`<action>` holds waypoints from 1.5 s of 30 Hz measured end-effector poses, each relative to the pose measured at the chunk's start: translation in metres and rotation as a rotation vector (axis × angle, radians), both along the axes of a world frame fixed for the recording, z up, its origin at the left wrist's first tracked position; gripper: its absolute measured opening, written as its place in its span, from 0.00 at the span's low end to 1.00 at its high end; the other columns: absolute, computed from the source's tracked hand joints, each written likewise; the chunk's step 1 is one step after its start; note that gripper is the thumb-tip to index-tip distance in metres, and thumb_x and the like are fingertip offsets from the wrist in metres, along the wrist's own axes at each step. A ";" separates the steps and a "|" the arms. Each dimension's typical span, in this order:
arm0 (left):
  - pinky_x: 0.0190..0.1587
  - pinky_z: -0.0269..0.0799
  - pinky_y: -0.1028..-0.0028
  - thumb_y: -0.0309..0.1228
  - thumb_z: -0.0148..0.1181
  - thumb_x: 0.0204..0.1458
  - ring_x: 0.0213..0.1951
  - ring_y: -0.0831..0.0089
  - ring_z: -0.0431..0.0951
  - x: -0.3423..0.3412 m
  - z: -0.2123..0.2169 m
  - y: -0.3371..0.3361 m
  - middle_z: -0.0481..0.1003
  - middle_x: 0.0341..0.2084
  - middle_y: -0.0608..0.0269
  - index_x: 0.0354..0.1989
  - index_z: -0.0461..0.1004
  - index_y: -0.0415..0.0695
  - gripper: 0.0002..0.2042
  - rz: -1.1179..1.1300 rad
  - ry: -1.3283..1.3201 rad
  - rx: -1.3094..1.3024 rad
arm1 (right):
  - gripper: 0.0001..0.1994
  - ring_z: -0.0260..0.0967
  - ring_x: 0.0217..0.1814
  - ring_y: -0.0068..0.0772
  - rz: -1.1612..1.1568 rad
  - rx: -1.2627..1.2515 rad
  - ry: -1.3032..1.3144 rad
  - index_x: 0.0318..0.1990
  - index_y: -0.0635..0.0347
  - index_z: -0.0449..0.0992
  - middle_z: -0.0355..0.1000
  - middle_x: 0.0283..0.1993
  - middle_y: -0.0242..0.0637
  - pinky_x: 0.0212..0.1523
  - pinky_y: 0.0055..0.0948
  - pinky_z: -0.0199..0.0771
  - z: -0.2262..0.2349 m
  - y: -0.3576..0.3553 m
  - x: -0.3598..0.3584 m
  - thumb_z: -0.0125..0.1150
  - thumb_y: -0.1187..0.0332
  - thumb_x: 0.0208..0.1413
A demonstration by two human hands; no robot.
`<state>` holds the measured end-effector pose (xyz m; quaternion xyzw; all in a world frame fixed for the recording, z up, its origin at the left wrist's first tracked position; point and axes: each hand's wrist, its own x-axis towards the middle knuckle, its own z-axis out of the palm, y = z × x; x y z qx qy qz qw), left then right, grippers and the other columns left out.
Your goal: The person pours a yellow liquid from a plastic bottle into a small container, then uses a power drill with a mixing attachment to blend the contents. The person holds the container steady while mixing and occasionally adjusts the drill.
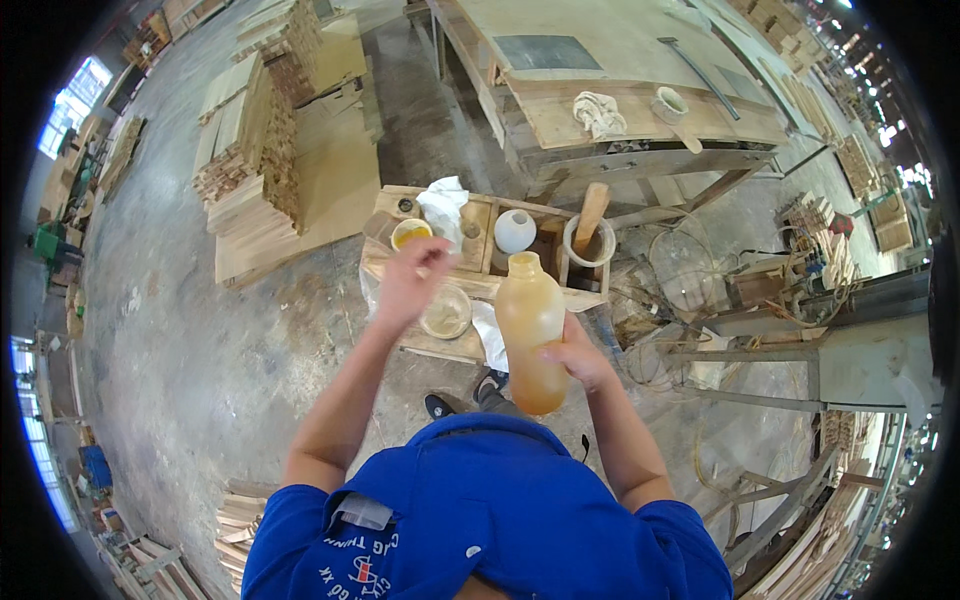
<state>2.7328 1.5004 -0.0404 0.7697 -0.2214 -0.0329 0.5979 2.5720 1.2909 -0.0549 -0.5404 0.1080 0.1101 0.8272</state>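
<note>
My right hand (pixel 584 354) is wrapped round a tall translucent plastic bottle (pixel 532 330), upright, its neck uncapped, with yellowish-brown contents inside. My left hand (pixel 414 278) hovers over the left part of a wooden box (pixel 481 222) with compartments. Its fingers are curled together; whatever they may hold is hidden. Just beyond them stands a small white cup (pixel 410 234) with yellow contents. A white cloth (pixel 443 207) lies beside it. Further right in the box are a round white container (pixel 515 231) and a white bucket (pixel 601 246) with a wooden paddle (pixel 592 212) in it.
A pale round tub (pixel 445 313) and a white rag (pixel 489 335) lie at the box's near side. Beyond is a workbench (pixel 545 105) bearing a crumpled cloth (pixel 599 115) and a small pot (pixel 669 104). Stacked boards (pixel 243 150) stand left; a metal frame (pixel 760 355) stands right.
</note>
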 end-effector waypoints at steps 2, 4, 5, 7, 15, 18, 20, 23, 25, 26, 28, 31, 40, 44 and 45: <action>0.32 0.67 0.73 0.27 0.59 0.44 0.28 0.73 0.73 -0.034 0.032 -0.008 0.73 0.24 0.62 0.33 0.74 0.41 0.07 -0.029 -0.156 0.065 | 0.42 0.61 0.55 0.29 -0.038 -0.083 -0.040 0.59 0.61 0.56 0.64 0.53 0.36 0.55 0.31 0.61 0.010 0.019 0.004 0.69 0.68 0.31; 0.33 0.67 0.71 0.27 0.60 0.43 0.29 0.70 0.73 -0.051 0.042 -0.004 0.73 0.24 0.63 0.32 0.75 0.42 0.07 0.003 -0.262 0.108 | 0.41 0.61 0.55 0.29 -0.072 -0.190 -0.098 0.58 0.60 0.56 0.64 0.53 0.37 0.55 0.31 0.61 0.027 0.042 0.010 0.69 0.70 0.31; 0.34 0.67 0.72 0.26 0.60 0.43 0.29 0.70 0.73 -0.053 0.044 0.002 0.74 0.25 0.62 0.32 0.75 0.42 0.07 0.031 -0.312 0.147 | 0.40 0.62 0.55 0.29 -0.089 -0.235 -0.123 0.58 0.60 0.56 0.65 0.52 0.37 0.55 0.31 0.62 0.025 0.050 0.011 0.69 0.70 0.32; 0.35 0.68 0.73 0.23 0.60 0.43 0.29 0.70 0.74 -0.058 0.046 0.009 0.75 0.28 0.60 0.33 0.75 0.41 0.07 0.075 -0.409 0.215 | 0.39 0.62 0.54 0.29 -0.137 -0.335 -0.169 0.57 0.61 0.57 0.65 0.51 0.37 0.54 0.30 0.62 0.025 0.063 0.010 0.69 0.70 0.32; 0.39 0.64 0.71 0.27 0.60 0.44 0.25 0.71 0.73 -0.067 0.042 0.033 0.76 0.23 0.64 0.30 0.76 0.43 0.05 0.144 -0.459 0.264 | 0.38 0.69 0.48 0.38 -0.246 -0.720 -0.219 0.56 0.61 0.57 0.69 0.46 0.45 0.47 0.33 0.69 0.031 0.101 -0.001 0.70 0.66 0.33; 0.40 0.63 0.71 0.27 0.60 0.44 0.25 0.70 0.73 -0.069 0.043 0.043 0.75 0.21 0.65 0.27 0.75 0.44 0.03 0.132 -0.522 0.304 | 0.39 0.70 0.48 0.42 -0.226 -0.809 -0.195 0.56 0.61 0.57 0.69 0.46 0.47 0.47 0.34 0.70 0.031 0.108 -0.008 0.70 0.65 0.33; 0.41 0.63 0.70 0.27 0.60 0.43 0.25 0.70 0.73 -0.070 0.045 0.049 0.74 0.19 0.66 0.26 0.75 0.44 0.02 0.111 -0.553 0.333 | 0.39 0.69 0.48 0.44 -0.211 -0.861 -0.170 0.56 0.60 0.57 0.69 0.46 0.48 0.47 0.35 0.70 0.030 0.112 -0.011 0.70 0.64 0.32; 0.41 0.62 0.69 0.26 0.60 0.41 0.24 0.69 0.73 -0.072 0.047 0.055 0.73 0.18 0.66 0.24 0.73 0.44 0.02 0.071 -0.580 0.357 | 0.40 0.70 0.47 0.46 -0.203 -0.928 -0.160 0.56 0.60 0.57 0.70 0.45 0.48 0.45 0.36 0.70 0.027 0.116 -0.016 0.71 0.62 0.32; 0.41 0.63 0.69 0.25 0.60 0.40 0.24 0.69 0.72 -0.072 0.046 0.059 0.72 0.17 0.67 0.24 0.73 0.45 0.03 0.064 -0.596 0.360 | 0.40 0.70 0.46 0.46 -0.196 -0.956 -0.156 0.56 0.60 0.57 0.70 0.45 0.48 0.44 0.36 0.71 0.028 0.121 -0.017 0.71 0.61 0.32; 0.41 0.63 0.69 0.24 0.60 0.39 0.24 0.69 0.72 -0.071 0.045 0.062 0.72 0.17 0.66 0.23 0.72 0.45 0.03 0.070 -0.589 0.343 | 0.40 0.70 0.46 0.46 -0.192 -0.965 -0.173 0.56 0.60 0.57 0.70 0.44 0.48 0.44 0.36 0.71 0.027 0.123 -0.017 0.71 0.61 0.32; 0.42 0.63 0.68 0.23 0.60 0.37 0.24 0.69 0.72 -0.070 0.046 0.066 0.72 0.18 0.66 0.23 0.72 0.44 0.04 0.073 -0.573 0.304 | 0.41 0.71 0.45 0.47 -0.192 -0.986 -0.198 0.56 0.60 0.57 0.70 0.43 0.48 0.43 0.36 0.72 0.024 0.124 -0.018 0.71 0.61 0.32; 0.43 0.63 0.68 0.22 0.60 0.36 0.24 0.68 0.72 -0.065 0.049 0.073 0.71 0.17 0.66 0.23 0.71 0.44 0.05 0.102 -0.580 0.293 | 0.41 0.71 0.45 0.46 -0.201 -0.997 -0.215 0.56 0.60 0.57 0.71 0.43 0.49 0.43 0.36 0.72 0.019 0.125 -0.018 0.72 0.60 0.32; 0.43 0.65 0.67 0.20 0.58 0.37 0.26 0.65 0.71 -0.038 0.063 0.101 0.70 0.17 0.63 0.23 0.71 0.43 0.05 0.248 -0.645 0.328 | 0.40 0.71 0.43 0.47 -0.193 -1.040 -0.201 0.55 0.60 0.58 0.71 0.42 0.48 0.42 0.37 0.73 0.015 0.120 -0.010 0.72 0.60 0.32; 0.41 0.65 0.67 0.20 0.58 0.37 0.25 0.65 0.71 -0.020 0.063 0.120 0.70 0.17 0.64 0.23 0.71 0.43 0.05 0.278 -0.700 0.388 | 0.39 0.70 0.47 0.45 -0.152 -1.018 -0.101 0.54 0.63 0.59 0.70 0.44 0.49 0.47 0.36 0.69 0.017 0.116 -0.004 0.71 0.63 0.32; 0.41 0.65 0.67 0.20 0.57 0.37 0.25 0.65 0.71 -0.016 0.061 0.124 0.70 0.17 0.63 0.23 0.71 0.43 0.05 0.276 -0.721 0.406 | 0.39 0.70 0.47 0.45 -0.154 -1.028 -0.096 0.54 0.63 0.59 0.70 0.44 0.49 0.47 0.36 0.69 0.018 0.114 -0.003 0.71 0.63 0.31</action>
